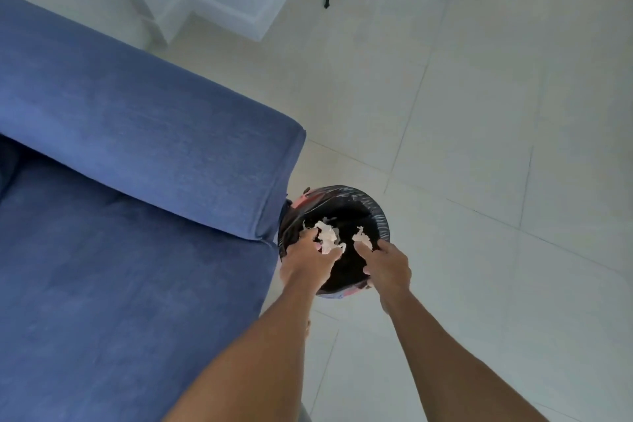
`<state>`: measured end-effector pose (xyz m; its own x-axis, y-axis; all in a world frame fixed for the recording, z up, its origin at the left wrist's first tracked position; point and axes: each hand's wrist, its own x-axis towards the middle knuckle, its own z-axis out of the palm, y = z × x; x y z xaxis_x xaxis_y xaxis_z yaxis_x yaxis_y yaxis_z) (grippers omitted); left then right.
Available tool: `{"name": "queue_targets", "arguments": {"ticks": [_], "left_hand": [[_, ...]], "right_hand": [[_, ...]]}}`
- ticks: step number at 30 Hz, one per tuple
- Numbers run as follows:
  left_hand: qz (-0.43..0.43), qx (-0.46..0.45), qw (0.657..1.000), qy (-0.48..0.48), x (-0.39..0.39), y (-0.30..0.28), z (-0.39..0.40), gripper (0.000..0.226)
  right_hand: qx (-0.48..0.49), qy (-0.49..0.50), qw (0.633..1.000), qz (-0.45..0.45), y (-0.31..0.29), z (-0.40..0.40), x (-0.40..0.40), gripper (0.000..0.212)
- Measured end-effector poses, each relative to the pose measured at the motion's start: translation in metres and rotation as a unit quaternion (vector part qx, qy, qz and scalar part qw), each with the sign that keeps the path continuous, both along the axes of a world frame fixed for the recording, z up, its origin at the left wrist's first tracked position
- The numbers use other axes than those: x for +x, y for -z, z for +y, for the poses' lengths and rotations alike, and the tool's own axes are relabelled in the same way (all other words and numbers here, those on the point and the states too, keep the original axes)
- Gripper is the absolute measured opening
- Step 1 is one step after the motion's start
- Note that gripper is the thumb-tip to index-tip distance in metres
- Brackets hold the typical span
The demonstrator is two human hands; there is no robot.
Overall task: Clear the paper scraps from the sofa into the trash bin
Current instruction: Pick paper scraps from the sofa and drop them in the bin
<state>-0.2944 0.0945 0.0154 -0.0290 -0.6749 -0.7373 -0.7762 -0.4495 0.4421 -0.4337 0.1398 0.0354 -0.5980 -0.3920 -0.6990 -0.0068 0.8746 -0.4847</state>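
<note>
Pale tiled floor (pixel 479 113) is running past the blue sofa (pixel 120 181), whose arm end is sitting just beside the trash bin (pixel 382 216). The bin is round, lined with a black bag, with red showing at its rim. Both hands are hovering over its mouth. The left hand (pixel 303 262) is pinching a crumpled white paper scrap (pixel 327 236) in its fingers; the right hand (pixel 388 265) is gripping a smaller white scrap (pixel 360 237) at its fingertips.
</note>
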Motion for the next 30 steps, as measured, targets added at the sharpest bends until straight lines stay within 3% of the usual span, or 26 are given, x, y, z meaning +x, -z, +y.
{"name": "queue_targets", "arguments": {"ticks": [3,9,12,17,25,30], "left_hand": [[0.023,0.016,0.999,-0.024,-0.001,0.001,-0.004,0.066],[0.034,0.005,0.996,-0.082,0.042,-0.015,0.004,0.049],[0.076,0.003,0.986,-0.150,0.085,-0.035,0.022,0.030],[0.078,-0.022,0.968,-0.239,0.195,-0.085,0.063,0.026],[0.037,-0.100,0.882,-0.460,0.428,-0.161,0.129,0.034],[0.001,-0.131,0.809,-0.573,0.529,-0.154,0.164,0.049]], "right_hand": [[-0.011,0.014,1.000,0.000,0.002,-0.003,-0.008,0.064],[-0.065,-0.016,0.998,0.003,-0.018,-0.007,0.017,0.035],[-0.091,-0.087,0.992,-0.012,-0.038,-0.007,0.066,0.032],[-0.137,-0.217,0.966,-0.038,-0.079,0.004,0.190,0.028],[-0.168,-0.416,0.890,-0.080,-0.148,0.015,0.409,0.034],[-0.181,-0.522,0.828,-0.091,-0.144,0.010,0.522,0.040]]}}
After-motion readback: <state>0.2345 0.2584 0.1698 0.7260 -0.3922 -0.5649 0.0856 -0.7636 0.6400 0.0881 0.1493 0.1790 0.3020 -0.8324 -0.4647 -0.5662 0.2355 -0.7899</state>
